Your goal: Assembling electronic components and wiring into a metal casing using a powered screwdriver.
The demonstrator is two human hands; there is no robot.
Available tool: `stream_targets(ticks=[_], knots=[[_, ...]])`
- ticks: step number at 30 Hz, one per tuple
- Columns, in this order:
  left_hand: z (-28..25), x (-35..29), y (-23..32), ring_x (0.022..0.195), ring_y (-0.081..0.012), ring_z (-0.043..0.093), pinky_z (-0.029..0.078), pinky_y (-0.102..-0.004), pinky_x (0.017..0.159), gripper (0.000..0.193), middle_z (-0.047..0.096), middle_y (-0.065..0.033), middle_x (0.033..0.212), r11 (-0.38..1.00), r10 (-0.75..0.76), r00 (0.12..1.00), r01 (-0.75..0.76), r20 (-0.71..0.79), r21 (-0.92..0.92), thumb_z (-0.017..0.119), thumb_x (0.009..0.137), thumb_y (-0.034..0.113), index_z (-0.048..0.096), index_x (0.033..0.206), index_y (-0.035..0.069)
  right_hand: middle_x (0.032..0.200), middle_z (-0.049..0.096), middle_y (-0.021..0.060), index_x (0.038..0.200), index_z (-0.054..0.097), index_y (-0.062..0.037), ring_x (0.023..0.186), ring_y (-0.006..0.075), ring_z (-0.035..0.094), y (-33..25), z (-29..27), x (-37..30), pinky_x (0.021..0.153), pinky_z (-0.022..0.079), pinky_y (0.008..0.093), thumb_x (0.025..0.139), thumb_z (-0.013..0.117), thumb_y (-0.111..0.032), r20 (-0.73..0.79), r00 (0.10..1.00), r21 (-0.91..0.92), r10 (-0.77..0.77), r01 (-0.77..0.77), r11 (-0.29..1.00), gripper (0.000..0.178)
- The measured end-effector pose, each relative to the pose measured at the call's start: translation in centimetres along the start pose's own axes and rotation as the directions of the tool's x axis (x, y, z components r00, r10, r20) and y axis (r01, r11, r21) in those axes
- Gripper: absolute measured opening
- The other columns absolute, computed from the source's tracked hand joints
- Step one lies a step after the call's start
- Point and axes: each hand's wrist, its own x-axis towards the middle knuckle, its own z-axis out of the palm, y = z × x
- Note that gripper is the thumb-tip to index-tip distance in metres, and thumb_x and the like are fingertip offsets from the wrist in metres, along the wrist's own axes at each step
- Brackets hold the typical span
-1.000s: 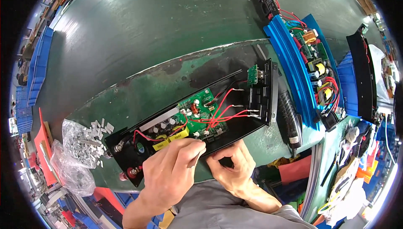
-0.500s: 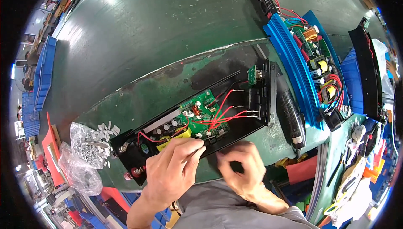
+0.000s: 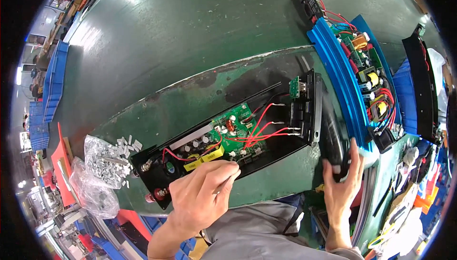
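My left hand is closed in a pinch at the near edge of an open black metal case; what its fingertips hold is too small to make out. Inside the case lies a green circuit board with yellow transformers and red wires running to the black end panel. To the right of that panel rests a long black cylindrical tool, perhaps an electric screwdriver. My right hand is at the tool's near end, thumb and fingers spread on either side of it.
A blue finned housing with exposed electronics stands at the right, beside a blue bin and a black panel. Small grey metal pieces spill from a clear plastic bag at left. A blue crate sits further left.
My right hand has swung right, from beside the case's near edge to the black tool, and its fingers have opened. My left hand keeps its pinch in nearly the same place.
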Motion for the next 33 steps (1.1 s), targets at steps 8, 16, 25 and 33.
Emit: stream_targets(ticks=[8, 16, 25, 33], knots=[[-0.2, 0.6, 0.1, 0.073, -0.0251, 0.071, 0.054, -0.0322, 0.058, 0.023, 0.073, -0.0117, 0.092, 1.0, -0.02, 0.996, 0.021, 0.087, -0.008, 0.074, 0.086, -0.002, 0.063, 0.105, 0.003, 0.081, 0.059, 0.0031, 0.121, 0.045, -0.0003, 0.07, 0.0112, 0.055, 2.1, -3.1, -9.7, 0.062, 0.048, 0.0302, 0.079, 0.08, -0.013, 0.697, 0.665, 0.369, 0.269, -0.654, 0.661, 0.056], [0.3, 0.5, -0.1, 0.068, -0.0196, 0.069, 0.05, -0.0272, 0.055, 0.025, 0.072, -0.0069, 0.092, 0.999, -0.017, 0.999, 0.015, 0.046, 0.041, 0.078, 0.084, 0.002, 0.065, 0.105, 0.006, 0.087, 0.069, 0.0161, 0.126, 0.052, -0.0032, 0.077, 0.0269, 0.072, 0.2, -0.6, -11.8, 0.072, 0.057, 0.0381, 0.079, 0.079, -0.014, 0.833, 0.547, 0.253, 0.082, -0.509, 0.823, 0.056], [0.2, 0.2, -0.2, 0.066, -0.0198, 0.068, 0.048, -0.0274, 0.054, 0.025, 0.072, -0.0073, 0.091, 0.998, -0.01, 1.0, 0.009, 0.011, 0.057, 0.078, 0.084, 0.003, 0.065, 0.106, 0.005, 0.089, 0.07, 0.0149, 0.135, 0.048, -0.004, 0.077, 0.028, 0.073, -0.1, -0.5, -10.6, 0.071, 0.058, 0.0394, 0.077, 0.081, -0.014, 0.828, 0.561, 0.32, -0.027, -0.432, 0.843, 0.068], [-0.1, 0.4, 0.2, 0.063, -0.0186, 0.067, 0.048, -0.0275, 0.052, 0.023, 0.072, -0.0068, 0.091, 0.998, -0.006, 1.0, 0.005, 0.014, 0.07, 0.077, 0.085, 0.004, 0.065, 0.105, 0.006, 0.095, 0.067, 0.0087, 0.124, 0.056, 0.0012, 0.088, 0.0179, 0.06, 2.7, 0.0, -11.1, 0.085, 0.047, 0.0331, 0.105, 0.026, -0.063, 0.918, 0.327, 0.381, -0.223, -0.883, 0.273, 0.073]])
